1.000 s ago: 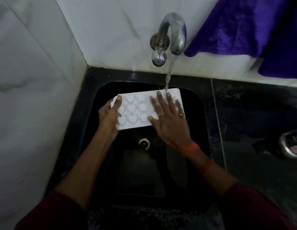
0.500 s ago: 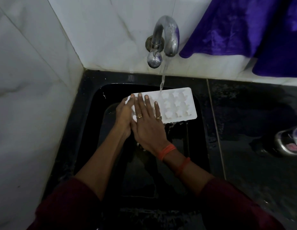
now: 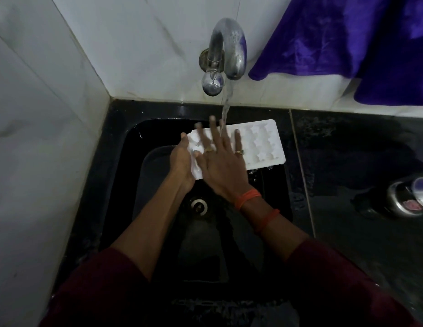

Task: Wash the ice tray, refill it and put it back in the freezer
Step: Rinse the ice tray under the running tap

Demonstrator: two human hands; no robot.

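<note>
The left hand [image 3: 182,161] grips the wet ice tray [image 3: 262,142] by one end only; the right hand [image 3: 223,166] lies flat on it, fingers spread. Slippery, it could drop into the sink [image 3: 125,161].

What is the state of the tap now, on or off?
On. A stream of water falls from the tap onto the right hand, which lies flat on the ice tray.
</note>
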